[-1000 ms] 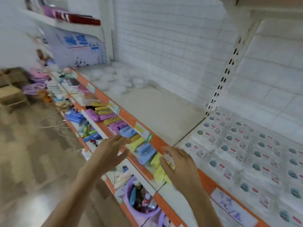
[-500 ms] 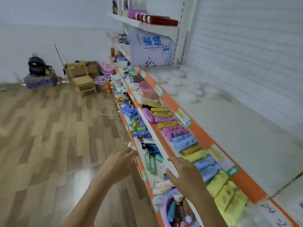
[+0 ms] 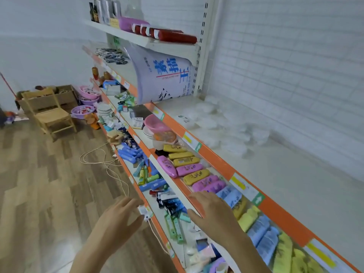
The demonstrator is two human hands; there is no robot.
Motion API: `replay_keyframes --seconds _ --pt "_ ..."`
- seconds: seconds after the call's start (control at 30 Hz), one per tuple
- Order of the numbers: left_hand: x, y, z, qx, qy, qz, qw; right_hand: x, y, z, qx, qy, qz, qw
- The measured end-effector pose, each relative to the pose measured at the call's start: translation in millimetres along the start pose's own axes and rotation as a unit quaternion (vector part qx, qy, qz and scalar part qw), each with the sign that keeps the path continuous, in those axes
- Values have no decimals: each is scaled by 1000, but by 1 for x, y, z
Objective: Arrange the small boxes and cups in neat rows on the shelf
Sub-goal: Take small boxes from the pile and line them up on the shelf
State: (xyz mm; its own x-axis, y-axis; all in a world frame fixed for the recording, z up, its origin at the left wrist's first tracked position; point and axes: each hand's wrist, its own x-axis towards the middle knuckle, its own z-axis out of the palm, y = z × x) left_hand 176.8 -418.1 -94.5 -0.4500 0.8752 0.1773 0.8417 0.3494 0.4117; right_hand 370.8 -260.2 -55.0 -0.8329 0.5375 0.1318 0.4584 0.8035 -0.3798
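Head view: both hands are hovering released at the lower centre of the frame, the left hand over the floor edge, the right hand above the lower shelves, neither grip holding anything. The clear plastic cups are lying scattered at centre right on the wide shelf. They are probably light, thin and easily crushed, so taking each by its rim or sides seems safest. A wooden chair is standing at the left on the wood floor.
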Motion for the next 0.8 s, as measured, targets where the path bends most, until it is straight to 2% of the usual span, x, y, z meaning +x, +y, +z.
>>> replay_keyframes --seconds 0.13,0.33,0.43,0.6,0.7,0.8 --pt "65 -5 0 -23 -14 62 998 37 18 -24 13 69 29 997" --pt "207 11 -4 -44 -18 186 981 112 82 -75 -60 184 75 978" --pt "283 32 -9 -50 -13 257 965 139 118 -107 -88 215 115 966" --pt "399 84 0 -46 -38 383 922 172 181 -140 -95 223 204 948" --pt "443 120 20 -103 -125 414 896 183 211 -148 -96 205 249 942" --pt "474 154 42 -104 -222 447 860 192 235 -151 -51 133 311 940"
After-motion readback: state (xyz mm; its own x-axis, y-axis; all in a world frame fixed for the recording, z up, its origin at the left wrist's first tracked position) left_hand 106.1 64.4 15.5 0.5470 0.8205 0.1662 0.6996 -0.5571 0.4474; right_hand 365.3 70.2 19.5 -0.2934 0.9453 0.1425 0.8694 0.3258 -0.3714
